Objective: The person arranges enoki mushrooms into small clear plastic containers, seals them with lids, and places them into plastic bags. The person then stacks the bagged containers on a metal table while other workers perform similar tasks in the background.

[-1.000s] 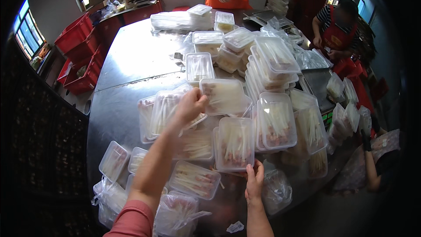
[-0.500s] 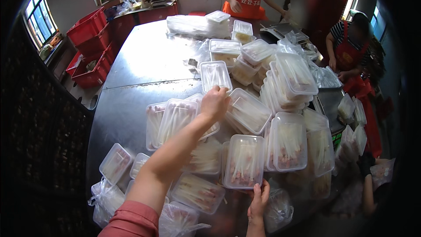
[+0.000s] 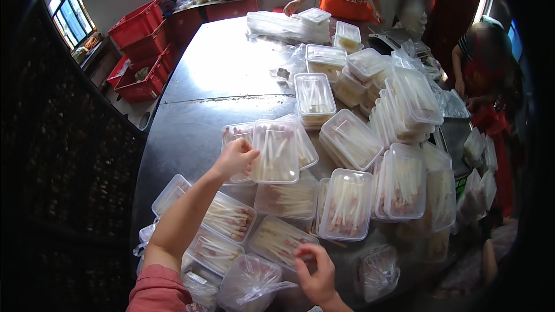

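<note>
Mind the edge of the top box (image 3: 276,151)

It is a clear lidded box filled with pale sticks (image 3: 277,156), lying over two other boxes (image 3: 236,133) on the table (image 3: 191,115). To handle it well, thumb and fingers should take the long side squarely, with the second hand supporting the opposite edge, so that the load stays level and the lid stays seated. Lifting by one edge alone could tip the sticks to one end or drag the boxes below.

The left hand (image 3: 236,159) comes in from the lower left on a slanting forearm, fingertips curled at the top box's left edge; whether they pinch it or merely touch, this view does not settle. The right hand (image 3: 316,268) sits low with thumb and fingers apart in a loose curve, its grip holding nothing, by the corner of a near box (image 3: 277,237).
</note>
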The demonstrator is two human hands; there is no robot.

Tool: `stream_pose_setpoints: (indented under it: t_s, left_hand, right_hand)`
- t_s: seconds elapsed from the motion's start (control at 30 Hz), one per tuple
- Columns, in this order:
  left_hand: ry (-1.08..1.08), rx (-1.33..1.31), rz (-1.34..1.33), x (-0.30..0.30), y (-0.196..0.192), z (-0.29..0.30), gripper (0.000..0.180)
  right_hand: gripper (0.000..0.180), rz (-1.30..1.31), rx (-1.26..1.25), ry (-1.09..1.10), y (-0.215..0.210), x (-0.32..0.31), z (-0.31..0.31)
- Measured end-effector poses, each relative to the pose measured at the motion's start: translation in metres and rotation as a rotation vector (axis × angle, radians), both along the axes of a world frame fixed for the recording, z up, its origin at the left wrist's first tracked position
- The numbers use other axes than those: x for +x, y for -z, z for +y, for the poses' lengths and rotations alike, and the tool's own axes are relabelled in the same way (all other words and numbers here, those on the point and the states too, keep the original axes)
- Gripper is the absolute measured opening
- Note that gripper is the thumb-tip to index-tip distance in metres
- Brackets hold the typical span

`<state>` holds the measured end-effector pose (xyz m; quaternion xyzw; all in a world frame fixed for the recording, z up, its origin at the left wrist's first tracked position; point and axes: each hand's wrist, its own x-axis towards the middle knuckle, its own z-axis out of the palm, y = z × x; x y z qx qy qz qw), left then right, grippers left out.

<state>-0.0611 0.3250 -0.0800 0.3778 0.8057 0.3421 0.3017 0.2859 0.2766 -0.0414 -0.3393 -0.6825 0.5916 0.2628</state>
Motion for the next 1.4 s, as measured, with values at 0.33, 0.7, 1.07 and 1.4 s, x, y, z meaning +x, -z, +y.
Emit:
stream_pose_setpoints:
  t_s: [0.33, 0.7, 1.07, 1.4]
  left_hand:
    - [-0.128, 0.203, -0.215, 0.051, 0.015, 0.017, 0.045]
    - [-0.053, 0.232, -0.025, 0.032, 0.061, 0.023, 0.043]
    - [-0.124, 0.513, 0.152, 0.086, 0.003, 0.015, 0.062]
    - [-0.067, 0.5, -0.359, 0.027, 0.005, 0.171, 0.065]
  right_hand:
    - [0.072, -0.522, 0.184, 0.226, 0.053, -0.165, 0.194]
    - [0.056, -0.001, -0.179, 0.216, 0.087, -0.178, 0.18]
    - [0.043, 0.218, -0.605, 0.179, 0.004, -0.136, 0.174]
    - [0.053, -0.296, 0.069, 0.323, -0.007, -0.198, 0.322]
